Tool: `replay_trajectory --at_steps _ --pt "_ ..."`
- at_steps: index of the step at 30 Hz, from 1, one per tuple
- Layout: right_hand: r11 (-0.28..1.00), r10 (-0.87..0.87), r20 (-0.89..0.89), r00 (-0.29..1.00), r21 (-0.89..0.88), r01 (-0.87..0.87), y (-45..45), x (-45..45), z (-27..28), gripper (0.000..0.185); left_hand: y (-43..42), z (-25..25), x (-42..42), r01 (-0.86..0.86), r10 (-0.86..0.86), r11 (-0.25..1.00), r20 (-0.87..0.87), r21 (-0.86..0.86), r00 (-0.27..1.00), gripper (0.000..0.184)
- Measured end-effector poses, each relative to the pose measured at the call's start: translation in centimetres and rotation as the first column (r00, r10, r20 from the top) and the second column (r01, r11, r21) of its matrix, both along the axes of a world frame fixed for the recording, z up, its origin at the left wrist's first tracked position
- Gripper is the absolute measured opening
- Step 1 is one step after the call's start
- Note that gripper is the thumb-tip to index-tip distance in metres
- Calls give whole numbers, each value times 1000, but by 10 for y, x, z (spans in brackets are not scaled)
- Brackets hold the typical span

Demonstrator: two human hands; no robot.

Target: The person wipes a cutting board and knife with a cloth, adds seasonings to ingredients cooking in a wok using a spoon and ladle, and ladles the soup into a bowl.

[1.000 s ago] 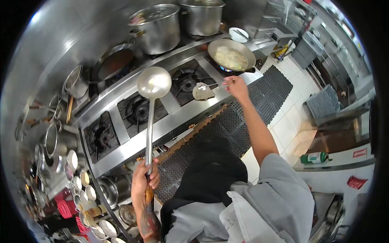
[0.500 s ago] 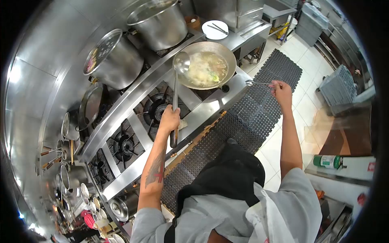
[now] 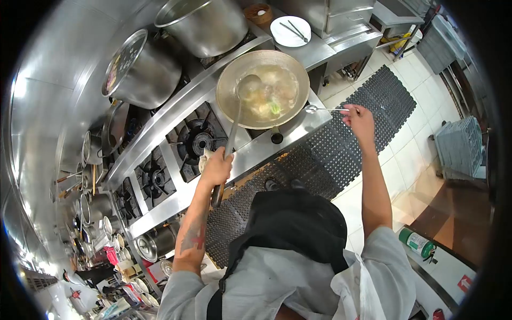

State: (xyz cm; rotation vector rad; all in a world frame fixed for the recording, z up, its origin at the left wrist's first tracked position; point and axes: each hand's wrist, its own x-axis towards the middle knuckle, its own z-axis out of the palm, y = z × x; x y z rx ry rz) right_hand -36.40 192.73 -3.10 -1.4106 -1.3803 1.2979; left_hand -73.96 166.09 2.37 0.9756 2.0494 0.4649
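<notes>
Head view: the left hand (image 3: 217, 168), near the middle on the 9 o'clock side, is holding a ladle (image 3: 234, 128) with its fingers curled tight around the handle. The ladle is pointing toward 1 o'clock, and its round end is sitting inside a big wok (image 3: 226, 88); how deep, I can't tell. The wok is standing on the stove (image 3: 298, 130) at 12 o'clock and is holding cloudy soup (image 3: 282, 88), with a green bit (image 3: 274, 108) showing at 5 o'clock in it. A pale lump (image 3: 203, 159) is showing just beside the left hand, at 10 o'clock from it.

The right hand (image 3: 361, 124), over at 2 o'clock, is pinching a thin spoon (image 3: 333, 109), thumb and fingers pressed together on its end. The spoon is pointing to 9 o'clock, and its tip is showing near the wok's 4 o'clock side. At 1 o'clock from the wok, a white plate (image 3: 280, 37) is carrying dark sticks (image 3: 296, 31).
</notes>
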Motion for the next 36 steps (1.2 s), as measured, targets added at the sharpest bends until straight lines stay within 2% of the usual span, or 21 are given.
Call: replay_trajectory --at_steps 1,4,6,8,9,11,14,15,16,17,18,20,24,26,28,30,32,33,34,35,36 --pt "999 26 39 999 33 -27 4 -13 0 30 -11 -8 5 259 -109 938 -515 229 850 32" --pt "994 57 106 993 90 -67 12 -53 8 30 -21 5 13 102 22 969 -489 225 872 28" --pt "990 69 137 988 112 -84 29 -78 10 30 -23 -1 8 118 58 948 -528 294 847 31" --pt "943 42 395 918 287 -167 52 -100 1 27 -26 1 12 28 137 940 -452 340 882 36" --pt "941 65 408 911 279 -192 67 -111 -13 27 -29 -6 10 48 134 933 -467 357 874 39" --pt "906 -65 452 890 399 -137 100 -135 -42 26 -27 9 22 -40 165 950 -390 308 906 39" --pt "944 -75 508 858 314 -103 115 -178 -50 25 -22 11 35 -125 202 958 -297 258 933 38" --pt "944 -59 515 855 307 -120 129 -192 -68 25 -19 16 42 -202 246 955 -197 219 949 37" --pt "927 44 565 824 285 -245 146 -210 -97 24 -15 19 49 -273 293 946 -99 174 951 37" --pt "897 142 611 779 254 -362 154 -219 -117 24 -13 20 55 -284 302 945 -95 164 949 37" --pt "897 155 614 774 242 -371 152 -219 -110 24 -12 22 60 -320 331 938 -63 135 942 37" --pt "824 266 768 583 133 -550 145 -213 -65 22 -9 24 66 -383 385 920 -4 79 923 36" --pt "808 216 818 534 157 -568 165 -206 -47 20 2 10 72 -346 366 919 -85 187 927 36" --pt "630 87 753 652 465 -622 170 -217 -73 19 24 3 72 -221 310 935 -337 277 889 36" --pt "603 152 756 637 440 -665 168 -217 -79 18 38 -21 64 -185 281 945 -375 271 883 36" --pt "570 212 757 618 418 -707 164 -209 -71 18 48 -37 60 -132 283 923 -405 362 869 37" --pt "637 253 731 634 368 -678 159 -182 -35 20 54 -46 53 -186 282 940 -347 285 895 33" --pt "632 255 728 636 372 -680 160 -169 -23 20 58 -41 52 -446 407 877 220 176 887 32" --pt "652 238 685 688 413 -636 163 -156 -12 21 62 -30 55 -592 457 804 694 -56 557 30" --pt "673 216 638 739 451 -587 165 -144 -2 22 64 -17 60 -630 447 766 812 -131 374 30" --pt "671 212 634 744 459 -582 166 -134 11 22 60 -19 55 -630 443 767 812 -122 381 30"
